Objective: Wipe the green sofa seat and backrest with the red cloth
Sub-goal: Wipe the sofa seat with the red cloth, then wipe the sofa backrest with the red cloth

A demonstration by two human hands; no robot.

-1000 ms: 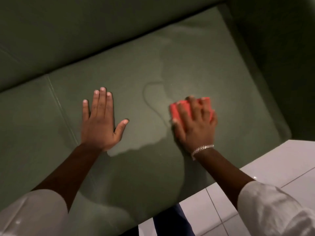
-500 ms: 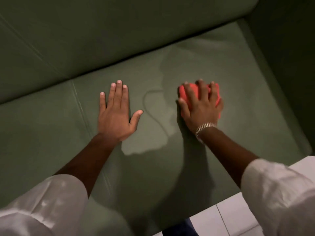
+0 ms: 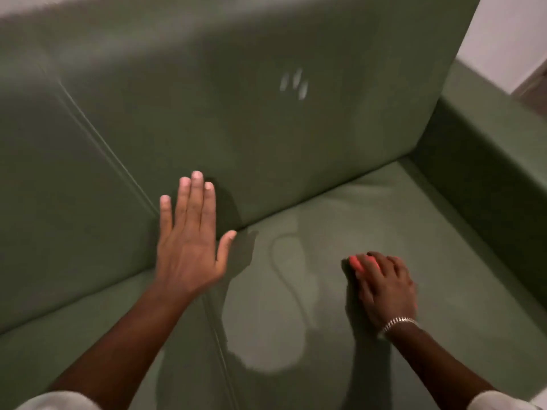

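Note:
The green sofa seat (image 3: 399, 232) fills the lower half of the head view, with the green backrest (image 3: 236, 99) rising behind it. My right hand (image 3: 384, 288) presses a folded red cloth (image 3: 356, 263) flat on the right seat cushion; only a corner of the cloth shows past my fingers. My left hand (image 3: 191, 241) is raised with fingers spread, its fingertips in front of the lower backrest near the seam between two cushions. It holds nothing. A curved damp mark (image 3: 287, 261) lies on the seat between my hands.
The sofa's right armrest (image 3: 488, 149) borders the seat. A pale wall (image 3: 509, 34) shows above it at the top right. A few light smudges (image 3: 293, 82) sit on the backrest. White sleeves cover both my forearms at the bottom edge.
The view has tilted up, bringing the backrest and wall into sight. My left hand has lifted off the seat toward the backrest. My right hand still presses the cloth on the seat.

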